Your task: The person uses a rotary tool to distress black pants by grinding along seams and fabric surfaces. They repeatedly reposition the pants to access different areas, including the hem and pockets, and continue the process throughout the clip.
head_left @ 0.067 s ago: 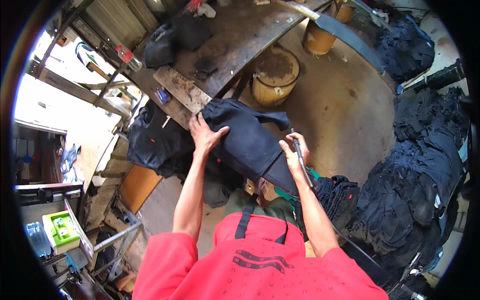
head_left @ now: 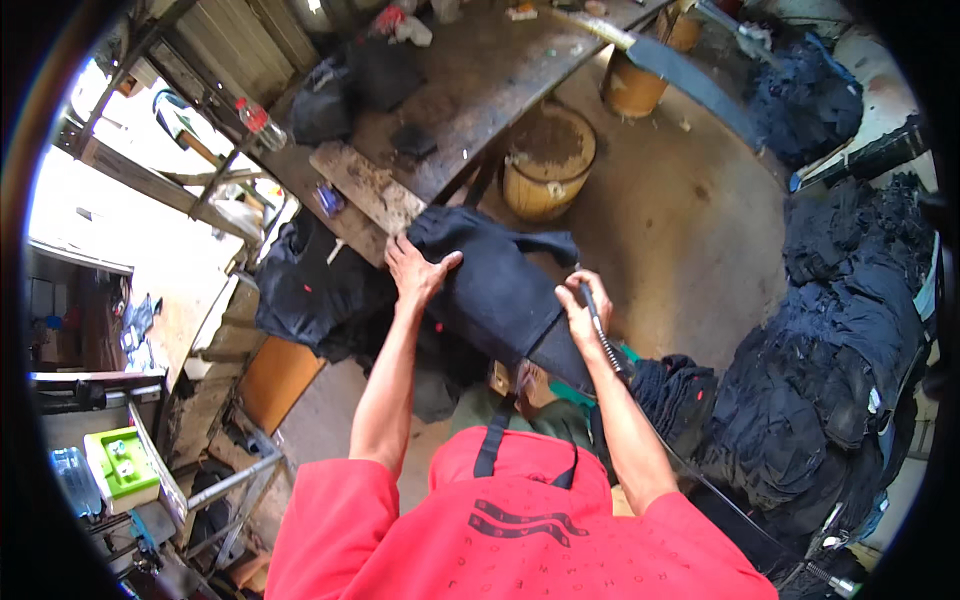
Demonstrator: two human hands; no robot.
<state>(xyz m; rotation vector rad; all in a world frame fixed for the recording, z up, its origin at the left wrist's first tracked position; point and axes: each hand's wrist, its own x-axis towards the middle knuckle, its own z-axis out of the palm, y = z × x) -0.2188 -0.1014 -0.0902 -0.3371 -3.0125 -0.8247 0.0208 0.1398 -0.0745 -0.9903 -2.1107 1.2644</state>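
Observation:
A pair of black trousers (head_left: 487,285) lies stretched out in front of me, its far end against a worn wooden board (head_left: 365,185) at the table's corner. My left hand (head_left: 418,270) rests on the garment's left edge, fingers spread and thumb out, gripping nothing. In my right hand (head_left: 587,303) is a slim dark rotary tool handpiece (head_left: 594,318) with a coiled, spring-like sleeve and a cable running back along my forearm. Its tip points away from me, beside the garment's right edge; whether it touches the cloth I cannot tell.
A dark worktable (head_left: 480,75) stretches ahead, with a plastic bottle (head_left: 261,124) at its left. Below it stands a round yellowish drum (head_left: 548,165). Heaped dark garments (head_left: 820,350) fill the right side. More black cloth (head_left: 320,285) hangs at the left.
My right hand and the handpiece have shifted slightly, the tip tilting left toward the garment. My left hand stays in place on the cloth.

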